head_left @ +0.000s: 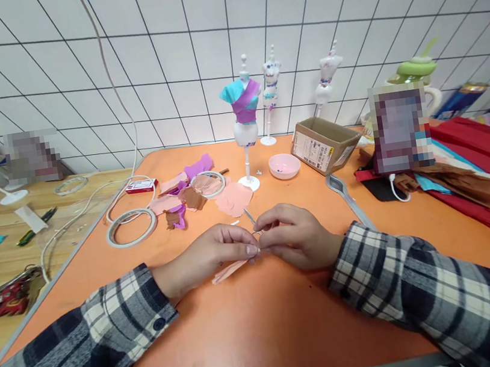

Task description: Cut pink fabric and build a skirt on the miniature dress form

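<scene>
Pinching peach strip (230,271): left hand (218,251), right hand (302,236) — scissors (249,215), dress form (246,133), pink bowl (286,173) beyond.

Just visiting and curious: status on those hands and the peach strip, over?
Left hand pinching peach strip. Right hand close beside, fingers curled. Thin metal tool just beyond, partly hidden.

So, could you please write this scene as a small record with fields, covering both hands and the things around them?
Left hand: thumb-and-finger grip on a thin peach strip
Right hand: fingertips meeting the left hand's; whether it holds the strip is unclear
Just beyond hands: pointed metal tool, partly hidden
Nearest dress form: white form, wrapped in turquoise and purple
Behind it: two more forms, one near, one farther right
Containers: pink bowl; open cardboard box
Left side: peach, purple and brown scraps
Surface: orange tabletop
</scene>
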A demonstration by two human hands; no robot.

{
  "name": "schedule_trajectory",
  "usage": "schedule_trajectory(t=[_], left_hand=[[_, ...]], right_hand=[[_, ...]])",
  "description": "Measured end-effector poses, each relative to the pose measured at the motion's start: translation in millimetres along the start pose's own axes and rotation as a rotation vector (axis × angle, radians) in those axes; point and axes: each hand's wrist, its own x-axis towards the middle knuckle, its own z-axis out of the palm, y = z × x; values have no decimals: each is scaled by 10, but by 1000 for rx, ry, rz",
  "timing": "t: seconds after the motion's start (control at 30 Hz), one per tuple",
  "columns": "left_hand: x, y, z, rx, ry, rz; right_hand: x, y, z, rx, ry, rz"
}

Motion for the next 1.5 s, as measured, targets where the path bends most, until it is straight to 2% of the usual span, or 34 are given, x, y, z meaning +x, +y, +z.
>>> schedule_trajectory(t=[0.13,0.3,0.4,0.53,0.77,0.83,0.9,1.0,1.07,1.2,1.33,1.5], left_hand=[[-8,32,-8,-217,-42,-78],[11,21,-43,-212,-46,-106],[15,6,-55,-203,-64,-129],[20,5,-53,-232,-53,-81],[55,7,-31,-197,81,-18],[55,12,-59,-160,145,39],[54,21,-108,-15,220,70],[65,30,-175,193,369,45],[78,22,-190,188,414,25],[97,-9,-162,66,451,84],[97,-14,-128,-96,478,157],[104,11,-66,-3,443,101]], right_hand=[[-31,-35,-12,-44,19,-33],[23,-40,2,78,16,-11],[44,-28,24,124,-2,77],[44,-19,35,248,-40,233],[66,8,37,291,-20,418],[74,49,44,291,13,532],[79,101,50,341,41,677],[79,163,60,535,22,892],[78,179,67,640,-11,968],[89,173,65,676,-14,1005],[104,176,48,680,54,1026],[87,201,58,818,146,985]])
